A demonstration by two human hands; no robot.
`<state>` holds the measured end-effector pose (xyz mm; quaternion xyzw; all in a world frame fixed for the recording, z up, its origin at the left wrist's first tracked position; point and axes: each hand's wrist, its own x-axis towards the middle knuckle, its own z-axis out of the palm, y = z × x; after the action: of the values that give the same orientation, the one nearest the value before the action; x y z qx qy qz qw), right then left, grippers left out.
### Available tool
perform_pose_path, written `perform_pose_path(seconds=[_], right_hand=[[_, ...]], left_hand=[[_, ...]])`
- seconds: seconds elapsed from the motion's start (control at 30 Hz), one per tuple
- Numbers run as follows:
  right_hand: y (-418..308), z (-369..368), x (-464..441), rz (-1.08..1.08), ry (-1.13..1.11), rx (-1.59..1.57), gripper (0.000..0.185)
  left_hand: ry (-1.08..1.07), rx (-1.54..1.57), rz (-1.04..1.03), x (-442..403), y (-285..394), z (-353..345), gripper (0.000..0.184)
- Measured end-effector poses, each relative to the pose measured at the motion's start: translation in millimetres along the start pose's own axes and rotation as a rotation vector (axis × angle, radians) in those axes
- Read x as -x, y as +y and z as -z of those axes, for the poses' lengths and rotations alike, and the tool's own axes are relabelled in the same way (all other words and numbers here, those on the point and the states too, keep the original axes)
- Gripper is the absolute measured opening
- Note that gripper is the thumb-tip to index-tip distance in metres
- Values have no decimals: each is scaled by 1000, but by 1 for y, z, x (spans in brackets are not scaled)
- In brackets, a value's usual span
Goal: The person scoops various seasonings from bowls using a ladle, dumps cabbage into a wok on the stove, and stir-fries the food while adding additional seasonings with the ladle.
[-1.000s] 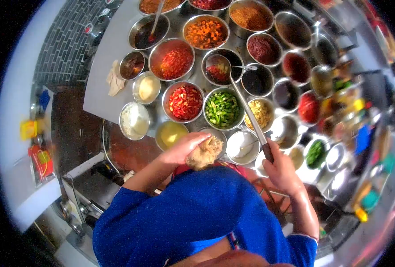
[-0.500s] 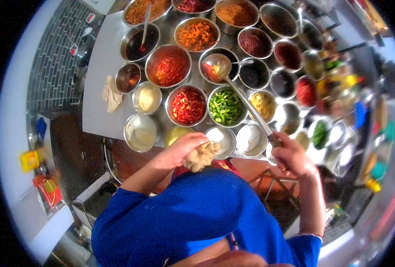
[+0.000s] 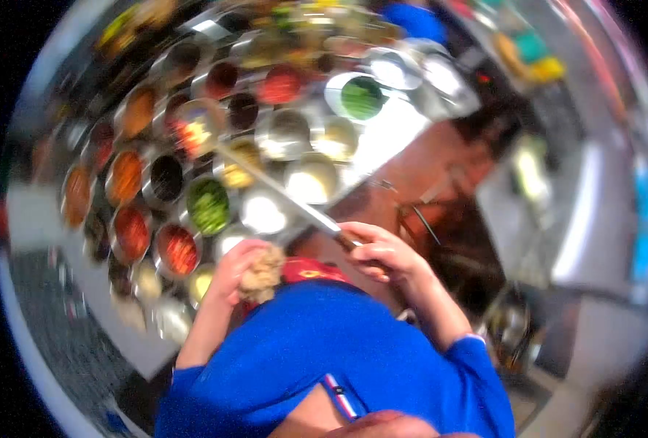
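Note:
My right hand (image 3: 382, 254) is wrapped round the dark grip of a long-handled metal ladle (image 3: 284, 193). The ladle reaches up and left above the bowls, and its cup holds red and pale yellow chopped food (image 3: 194, 135). A crumpled beige cloth (image 3: 264, 274) is bunched in my left hand (image 3: 235, 269), close to the front of my blue shirt. Below the ladle, a steel bowl of chopped green peppers (image 3: 209, 207) and one of chopped red peppers (image 3: 179, 250) stand on the table. Motion blurs much of the view.
Many steel bowls of sauces and seasonings crowd the table (image 3: 393, 139), including one with chopped greens (image 3: 361, 98). Reddish-brown floor (image 3: 426, 171) shows beyond the table edge. A grey counter (image 3: 594, 204) runs along the right side.
My view and body have turned to the right, so the bowls now lie toward the left. The ladle has swung along in my right hand. Both hands keep their holds.

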<state>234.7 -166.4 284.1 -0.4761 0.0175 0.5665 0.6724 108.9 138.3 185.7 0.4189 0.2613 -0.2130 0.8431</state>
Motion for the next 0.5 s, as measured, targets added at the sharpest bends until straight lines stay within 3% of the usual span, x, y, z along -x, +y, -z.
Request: perform_pose_path(seconds=[0.23,0.37,0.4,0.5], right_hand=[[85,49,162,406,372,-330,71],[156,57,220,769,546,-579,64],[167,54,232,778,714,-612,63],[205,61,267,992,789,-795,59]], left_hand=[[-293,-268,109,-90,-47,-95,19],[-456,-428,226,-126,-69,-205,35],[-513,-433,272,-144,-82,-226,38],[-591,-533,350,-209,-122,-288,24]])
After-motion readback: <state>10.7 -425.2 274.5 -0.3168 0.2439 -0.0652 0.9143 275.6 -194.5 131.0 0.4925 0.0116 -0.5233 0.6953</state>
